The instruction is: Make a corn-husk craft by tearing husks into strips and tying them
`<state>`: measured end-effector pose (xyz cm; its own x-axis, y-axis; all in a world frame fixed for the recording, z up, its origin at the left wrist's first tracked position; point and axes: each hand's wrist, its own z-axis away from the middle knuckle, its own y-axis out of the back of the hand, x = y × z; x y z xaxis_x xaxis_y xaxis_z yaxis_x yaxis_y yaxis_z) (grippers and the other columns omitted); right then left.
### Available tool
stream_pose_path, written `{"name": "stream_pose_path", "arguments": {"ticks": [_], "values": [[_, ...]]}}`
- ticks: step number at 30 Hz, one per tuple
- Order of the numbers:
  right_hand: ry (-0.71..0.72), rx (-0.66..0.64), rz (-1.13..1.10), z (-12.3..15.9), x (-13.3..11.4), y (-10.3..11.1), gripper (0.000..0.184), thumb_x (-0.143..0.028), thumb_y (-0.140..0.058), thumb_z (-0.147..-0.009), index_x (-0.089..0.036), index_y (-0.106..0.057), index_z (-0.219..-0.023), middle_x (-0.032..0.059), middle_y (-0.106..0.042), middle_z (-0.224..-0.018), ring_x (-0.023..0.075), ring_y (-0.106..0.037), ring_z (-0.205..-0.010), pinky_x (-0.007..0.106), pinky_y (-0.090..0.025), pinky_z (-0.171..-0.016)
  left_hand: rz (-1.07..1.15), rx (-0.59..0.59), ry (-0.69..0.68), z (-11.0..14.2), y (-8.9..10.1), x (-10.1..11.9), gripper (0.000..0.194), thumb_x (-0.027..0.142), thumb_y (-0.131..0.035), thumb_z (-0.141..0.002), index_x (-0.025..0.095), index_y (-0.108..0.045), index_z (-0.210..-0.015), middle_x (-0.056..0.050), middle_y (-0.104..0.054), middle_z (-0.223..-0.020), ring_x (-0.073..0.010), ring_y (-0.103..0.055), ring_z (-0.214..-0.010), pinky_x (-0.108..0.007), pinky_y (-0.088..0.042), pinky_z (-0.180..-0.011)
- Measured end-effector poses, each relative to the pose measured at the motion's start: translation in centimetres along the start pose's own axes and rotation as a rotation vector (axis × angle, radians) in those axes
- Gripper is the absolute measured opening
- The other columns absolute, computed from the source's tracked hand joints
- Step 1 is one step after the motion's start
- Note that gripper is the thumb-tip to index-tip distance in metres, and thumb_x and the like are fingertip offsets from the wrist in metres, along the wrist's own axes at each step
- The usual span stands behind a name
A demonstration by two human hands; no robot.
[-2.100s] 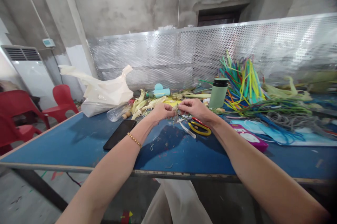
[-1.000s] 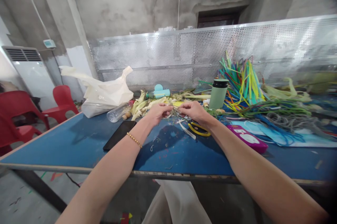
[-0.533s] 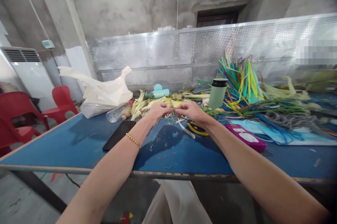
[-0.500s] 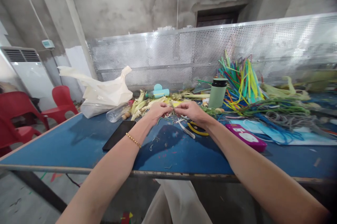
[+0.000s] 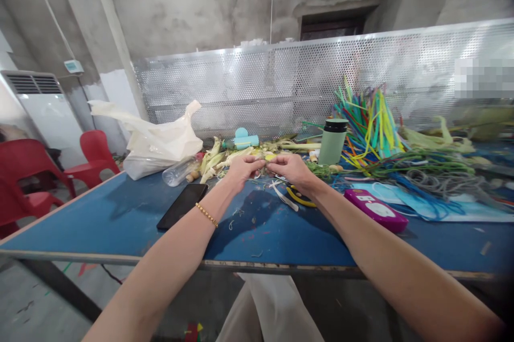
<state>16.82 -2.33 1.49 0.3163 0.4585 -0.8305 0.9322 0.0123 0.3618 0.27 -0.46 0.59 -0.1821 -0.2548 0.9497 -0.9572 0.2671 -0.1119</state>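
My left hand [image 5: 244, 168] and my right hand [image 5: 289, 168] meet fingertip to fingertip above the middle of the blue table [image 5: 257, 229]. Both are closed in a pinch. Whatever lies between the fingers is too small to make out against the plant scraps behind. Just below the right wrist are yellow-handled scissors [image 5: 304, 200], partly covered by the hand. A white strip [image 5: 284, 196] lies beside them. Pale corn husks [image 5: 214, 160] are heaped behind the left hand. A black phone [image 5: 182, 206] rests left of the left forearm, which wears a gold bead bracelet.
A white plastic bag [image 5: 160, 141] and a clear bottle [image 5: 176, 173] stand at the left. To the right are a green tumbler [image 5: 333, 144], colourful pipe cleaners [image 5: 375, 122], a magenta box [image 5: 375, 210], blue face masks [image 5: 445, 205] and cord bundles [image 5: 421, 166]. A perforated metal screen [image 5: 241, 85] closes off the back.
Both hands stay pinched together in nearly the same place. The fingertips have drawn slightly closer, and the left forearm has shifted a little to the right.
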Motion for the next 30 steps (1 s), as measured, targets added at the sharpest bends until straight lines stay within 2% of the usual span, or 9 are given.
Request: {"name": "stream_pose_path", "arguments": {"ticks": [5,9,13,15,17,21,24,26,30], "values": [[-0.044,-0.077,-0.057,-0.1,0.3,0.0,0.014,-0.029,-0.070,-0.064,-0.015,-0.068,-0.064,0.0016,-0.066,-0.061,0.0118,-0.057,-0.056,0.024,-0.045,-0.057,-0.039,0.113,-0.034,-0.1,0.2,0.2,0.022,0.024,-0.076,-0.065,0.014,-0.058,-0.058,0.001,-0.054,-0.052,-0.0070,-0.043,-0.050,-0.024,-0.027,-0.049],[-0.168,-0.139,0.001,-0.2,0.8,0.4,0.008,-0.020,-0.072,-0.063,-0.014,-0.068,-0.059,0.0030,-0.065,-0.053,0.0124,-0.056,-0.050,0.023,-0.041,-0.048,-0.011,0.233,-0.083,-0.1,0.9,1.1,0.017,0.020,-0.072,-0.067,0.013,-0.059,-0.058,-0.001,-0.057,-0.057,-0.0073,-0.046,-0.052,-0.023,-0.030,-0.050],[-0.216,-0.070,0.067,-0.4,1.0,0.9,0.006,-0.010,-0.071,-0.062,-0.015,-0.068,-0.061,0.0047,-0.069,-0.059,0.0139,-0.060,-0.052,0.024,-0.044,-0.050,-0.006,0.280,-0.087,-0.1,1.2,1.5,0.017,0.019,-0.072,-0.066,0.013,-0.058,-0.058,-0.002,-0.058,-0.059,-0.0075,-0.048,-0.052,-0.023,-0.030,-0.050],[-0.187,-0.002,0.037,-0.5,0.6,1.1,0.002,-0.014,-0.072,-0.067,-0.015,-0.070,-0.067,0.0061,-0.072,-0.067,0.0139,-0.061,-0.055,0.024,-0.045,-0.051,-0.029,0.277,-0.089,-0.1,1.1,1.5,0.016,0.020,-0.072,-0.066,0.013,-0.059,-0.058,-0.002,-0.059,-0.060,-0.0075,-0.047,-0.053,-0.023,-0.030,-0.050],[-0.175,0.024,-0.013,-0.4,0.2,1.0,0.010,-0.025,-0.071,-0.074,-0.015,-0.072,-0.072,0.0083,-0.074,-0.077,0.0143,-0.063,-0.060,0.024,-0.044,-0.050,-0.077,0.270,-0.102,0.0,0.8,1.3,0.015,0.020,-0.071,-0.066,0.013,-0.060,-0.059,-0.002,-0.059,-0.060,-0.0072,-0.046,-0.052,-0.023,-0.031,-0.051],[-0.137,-0.061,0.002,0.0,-0.3,0.4,0.029,-0.043,-0.069,-0.077,-0.015,-0.070,-0.069,0.0087,-0.072,-0.072,0.0142,-0.061,-0.058,0.024,-0.039,-0.048,-0.143,0.218,-0.102,0.2,0.3,0.9,0.015,0.021,-0.067,-0.069,0.014,-0.060,-0.058,0.001,-0.055,-0.054,-0.0072,-0.042,-0.050,-0.024,-0.031,-0.051],[-0.031,-0.125,0.146,0.0,-0.1,0.6,0.024,-0.035,-0.067,-0.074,-0.016,-0.065,-0.060,0.0034,-0.064,-0.056,0.0128,-0.055,-0.053,0.025,-0.039,-0.052,-0.136,0.223,-0.115,0.2,0.4,1.1,0.015,0.020,-0.066,-0.069,0.015,-0.059,-0.056,0.001,-0.055,-0.054,-0.0076,-0.042,-0.050,-0.024,-0.031,-0.051],[0.013,-0.164,0.369,-0.2,0.2,1.4,0.020,-0.026,-0.062,-0.072,-0.017,-0.062,-0.055,0.0013,-0.060,-0.051,0.0126,-0.052,-0.051,0.026,-0.037,-0.052,-0.134,0.262,-0.133,0.2,0.7,1.4,0.015,0.019,-0.065,-0.069,0.015,-0.058,-0.056,0.002,-0.053,-0.053,-0.0074,-0.041,-0.050,-0.023,-0.030,-0.051],[-0.079,-0.201,0.900,-0.1,0.5,3.6,0.022,-0.017,-0.062,-0.067,-0.019,-0.056,-0.046,0.0035,-0.057,-0.050,0.0143,-0.051,-0.051,0.028,-0.030,-0.050,-0.162,0.316,-0.141,0.0,1.3,1.9,0.017,0.016,-0.066,-0.067,0.015,-0.055,-0.054,0.004,-0.049,-0.050,-0.0061,-0.037,-0.048,-0.023,-0.026,-0.049]]}}
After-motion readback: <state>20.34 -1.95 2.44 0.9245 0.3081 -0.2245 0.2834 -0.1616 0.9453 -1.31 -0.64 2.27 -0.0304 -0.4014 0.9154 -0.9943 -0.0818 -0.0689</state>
